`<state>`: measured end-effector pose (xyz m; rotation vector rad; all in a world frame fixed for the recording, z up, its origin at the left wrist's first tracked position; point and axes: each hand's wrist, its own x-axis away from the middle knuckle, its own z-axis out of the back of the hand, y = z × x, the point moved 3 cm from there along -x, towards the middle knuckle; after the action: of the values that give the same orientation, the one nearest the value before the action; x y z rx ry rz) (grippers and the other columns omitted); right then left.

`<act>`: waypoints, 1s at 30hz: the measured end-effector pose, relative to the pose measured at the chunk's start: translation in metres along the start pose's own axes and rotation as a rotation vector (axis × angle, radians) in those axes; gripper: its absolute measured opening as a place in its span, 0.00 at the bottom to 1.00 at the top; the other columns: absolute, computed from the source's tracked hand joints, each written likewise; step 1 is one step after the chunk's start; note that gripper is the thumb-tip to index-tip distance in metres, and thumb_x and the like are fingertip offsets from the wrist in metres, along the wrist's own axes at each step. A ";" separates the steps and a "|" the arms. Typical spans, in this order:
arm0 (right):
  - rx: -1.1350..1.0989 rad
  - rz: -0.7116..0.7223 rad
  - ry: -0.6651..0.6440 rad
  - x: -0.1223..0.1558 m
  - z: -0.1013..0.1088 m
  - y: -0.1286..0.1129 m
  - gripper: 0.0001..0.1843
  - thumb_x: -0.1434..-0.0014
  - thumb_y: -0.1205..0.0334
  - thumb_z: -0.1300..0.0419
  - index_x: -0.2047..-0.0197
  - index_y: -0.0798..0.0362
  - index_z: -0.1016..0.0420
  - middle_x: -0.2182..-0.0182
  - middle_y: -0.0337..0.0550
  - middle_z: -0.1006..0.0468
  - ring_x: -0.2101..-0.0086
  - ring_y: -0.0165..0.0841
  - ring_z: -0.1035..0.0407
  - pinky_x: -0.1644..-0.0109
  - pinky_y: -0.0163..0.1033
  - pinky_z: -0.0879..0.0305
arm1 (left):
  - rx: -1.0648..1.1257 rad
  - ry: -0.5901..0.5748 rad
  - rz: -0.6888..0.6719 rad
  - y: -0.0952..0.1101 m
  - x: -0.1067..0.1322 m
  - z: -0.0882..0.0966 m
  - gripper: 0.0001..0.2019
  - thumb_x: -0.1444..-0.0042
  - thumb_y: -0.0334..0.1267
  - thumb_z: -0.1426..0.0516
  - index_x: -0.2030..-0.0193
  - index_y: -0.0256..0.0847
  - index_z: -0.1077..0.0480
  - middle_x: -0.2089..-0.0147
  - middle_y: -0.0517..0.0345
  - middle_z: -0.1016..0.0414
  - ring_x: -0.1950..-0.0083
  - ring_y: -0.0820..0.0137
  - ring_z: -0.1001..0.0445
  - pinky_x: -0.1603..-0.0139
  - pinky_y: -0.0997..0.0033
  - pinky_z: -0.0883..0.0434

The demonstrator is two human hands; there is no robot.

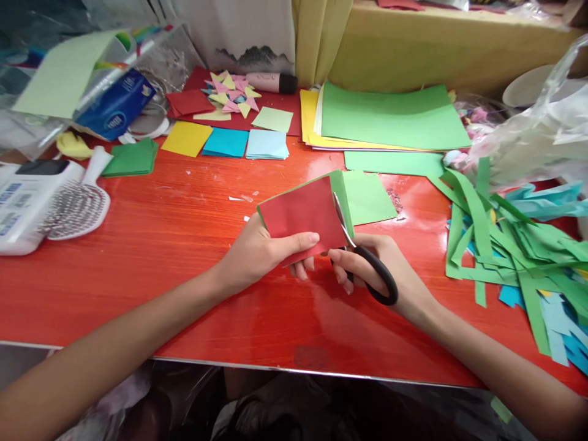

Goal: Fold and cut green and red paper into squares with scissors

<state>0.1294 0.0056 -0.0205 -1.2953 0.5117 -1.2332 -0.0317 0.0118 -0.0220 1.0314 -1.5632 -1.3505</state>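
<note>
My left hand pinches a folded stack of paper, red on the near face with green edges showing, held just above the red table. My right hand grips black-handled scissors, fingers through the loops. The blades run up along the right edge of the red paper, where a green strip stands beside them. A light green square sheet lies on the table right behind.
A heap of green and blue paper strips covers the right side. Large green and yellow sheets lie at the back, small coloured paper stacks and folded stars behind left. A white hairbrush and a calculator sit far left.
</note>
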 end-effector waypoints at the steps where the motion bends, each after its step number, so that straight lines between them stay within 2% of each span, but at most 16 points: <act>1: -0.009 0.008 -0.008 0.000 0.000 0.000 0.16 0.49 0.50 0.38 0.79 0.52 0.33 0.85 0.35 0.32 0.83 0.26 0.36 0.79 0.32 0.42 | 0.004 0.001 0.005 0.000 0.000 0.000 0.07 0.47 0.33 0.42 0.73 0.33 0.30 0.79 0.63 0.28 0.82 0.75 0.28 0.81 0.78 0.28; 5: -0.013 0.016 0.002 -0.001 0.001 0.000 0.22 0.52 0.43 0.37 0.81 0.52 0.35 0.86 0.36 0.32 0.83 0.27 0.37 0.80 0.33 0.43 | 0.011 -0.002 0.010 -0.001 0.000 0.000 0.07 0.46 0.33 0.42 0.74 0.33 0.31 0.80 0.62 0.28 0.82 0.75 0.28 0.80 0.77 0.28; 10: 0.034 0.012 0.070 0.001 0.001 0.000 0.26 0.54 0.38 0.37 0.83 0.52 0.39 0.88 0.35 0.35 0.85 0.26 0.39 0.81 0.33 0.46 | 0.000 -0.009 -0.001 -0.002 0.000 0.000 0.08 0.46 0.34 0.42 0.74 0.33 0.31 0.80 0.62 0.28 0.82 0.75 0.29 0.81 0.78 0.28; 20: 0.017 0.032 0.025 -0.002 -0.001 0.001 0.25 0.52 0.40 0.38 0.82 0.52 0.36 0.86 0.36 0.33 0.83 0.25 0.38 0.80 0.32 0.44 | 0.006 -0.024 0.034 -0.002 0.000 -0.002 0.08 0.47 0.34 0.41 0.74 0.33 0.31 0.80 0.62 0.28 0.82 0.75 0.29 0.81 0.78 0.28; 26: 0.033 0.020 0.092 0.000 -0.002 0.002 0.26 0.54 0.39 0.37 0.83 0.51 0.40 0.88 0.35 0.36 0.85 0.25 0.41 0.82 0.33 0.47 | 0.002 -0.016 0.040 -0.002 0.000 -0.002 0.07 0.47 0.34 0.42 0.74 0.33 0.31 0.80 0.62 0.28 0.82 0.75 0.29 0.81 0.78 0.28; 30: 0.017 0.030 0.066 -0.002 -0.002 0.001 0.26 0.55 0.38 0.37 0.82 0.52 0.37 0.88 0.36 0.35 0.84 0.26 0.40 0.81 0.33 0.45 | 0.008 -0.017 0.025 -0.002 -0.001 -0.002 0.07 0.47 0.34 0.42 0.74 0.34 0.32 0.80 0.63 0.28 0.82 0.76 0.29 0.80 0.79 0.28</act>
<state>0.1272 0.0064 -0.0233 -1.2316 0.5648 -1.2566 -0.0294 0.0115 -0.0241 1.0044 -1.5901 -1.3403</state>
